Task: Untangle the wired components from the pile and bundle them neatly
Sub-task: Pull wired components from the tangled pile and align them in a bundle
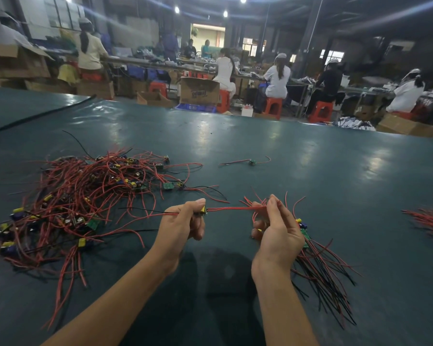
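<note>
1. Two hands work low over the table point(310, 176). The left hand point(185, 221) pinches one wired component point(203, 210). The right hand point(278, 228) grips the gathered bundle point(320, 265) and also pinches the red wire point(235, 208) stretched between the hands.
2. I judge that this component is now joining the bundle. The next move calls for laying its board beside the others, with the wires parallel.
3. Farther left lies the tangled pile point(85, 196), which is large.
4. Beyond it, a single component point(252, 161) lies apart.

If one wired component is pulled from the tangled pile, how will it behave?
Probably floppy: wires in the pile lie in loose curves. Likely light: the left hand pinches a component with fingertips. It may snag, since wires cross.
</note>
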Demonstrator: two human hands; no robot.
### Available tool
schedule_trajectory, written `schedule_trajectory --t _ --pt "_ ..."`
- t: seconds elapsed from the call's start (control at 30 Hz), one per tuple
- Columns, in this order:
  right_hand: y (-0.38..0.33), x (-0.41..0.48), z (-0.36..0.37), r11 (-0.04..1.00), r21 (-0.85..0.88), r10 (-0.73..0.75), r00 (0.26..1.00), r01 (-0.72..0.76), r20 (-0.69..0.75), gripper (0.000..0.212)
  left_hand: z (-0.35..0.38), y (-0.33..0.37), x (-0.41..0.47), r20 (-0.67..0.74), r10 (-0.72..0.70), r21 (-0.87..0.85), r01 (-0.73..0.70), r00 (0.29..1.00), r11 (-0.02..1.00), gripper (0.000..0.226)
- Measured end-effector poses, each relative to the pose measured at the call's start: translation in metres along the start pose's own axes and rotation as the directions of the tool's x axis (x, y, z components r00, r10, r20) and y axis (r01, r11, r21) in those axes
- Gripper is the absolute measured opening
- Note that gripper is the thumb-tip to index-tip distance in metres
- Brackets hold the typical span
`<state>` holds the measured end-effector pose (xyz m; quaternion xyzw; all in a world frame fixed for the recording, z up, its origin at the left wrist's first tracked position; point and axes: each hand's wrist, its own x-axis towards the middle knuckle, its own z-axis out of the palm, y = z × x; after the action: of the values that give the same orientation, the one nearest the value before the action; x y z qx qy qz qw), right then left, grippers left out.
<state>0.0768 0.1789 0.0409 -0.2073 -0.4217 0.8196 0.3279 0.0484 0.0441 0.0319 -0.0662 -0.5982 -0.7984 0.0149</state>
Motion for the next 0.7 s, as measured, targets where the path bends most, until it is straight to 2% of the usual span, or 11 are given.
schedule_trajectory --t 0.1,0.2,0.33,0.4,0.47,0.53,0.63,0.7 --pt "0.0 -0.003 0.001 0.987 -0.096 0.134 0.987 -0.125 0.088 0.019 0.0 -0.001 -0.001 0.034 0.092 0.041 -0.093 0.995 0.995 0.048" --pt "0.004 -0.016 0.007 0.932 -0.278 0.297 0.929 -0.232 0.221 0.033 -0.001 -0.005 0.0 0.052 0.193 0.13 -0.199 0.98 0.971 0.041" --pt "0.012 -0.033 0.014 0.903 -0.426 0.236 0.887 -0.05 0.396 0.028 -0.006 -0.009 0.0 0.166 0.373 0.354 -0.408 0.913 0.842 0.026" --pt "0.01 -0.036 0.014 0.899 -0.437 0.226 0.882 -0.026 0.413 0.029 -0.012 -0.009 0.0 0.209 0.422 0.517 -0.466 0.882 0.718 0.029" --pt "0.007 -0.033 0.013 0.898 -0.439 0.237 0.886 -0.042 0.4 0.03 -0.018 -0.009 0.0 0.268 0.442 0.713 -0.485 0.856 0.507 0.042" --pt "0.006 -0.03 0.011 0.889 -0.455 0.25 0.886 -0.051 0.39 0.026 -0.018 -0.008 -0.003 0.331 0.443 0.786 -0.503 0.833 0.359 0.043" --pt "0.006 -0.029 0.01 0.887 -0.457 0.266 0.885 -0.07 0.381 0.016 -0.014 -0.006 -0.006 0.399 0.456 0.814 -0.536 0.796 0.223 0.04" --pt "0.005 -0.028 0.011 0.904 -0.417 0.26 0.896 -0.095 0.359 0.016 -0.014 -0.007 -0.005 0.427 0.439 0.811 -0.549 0.791 0.201 0.031"
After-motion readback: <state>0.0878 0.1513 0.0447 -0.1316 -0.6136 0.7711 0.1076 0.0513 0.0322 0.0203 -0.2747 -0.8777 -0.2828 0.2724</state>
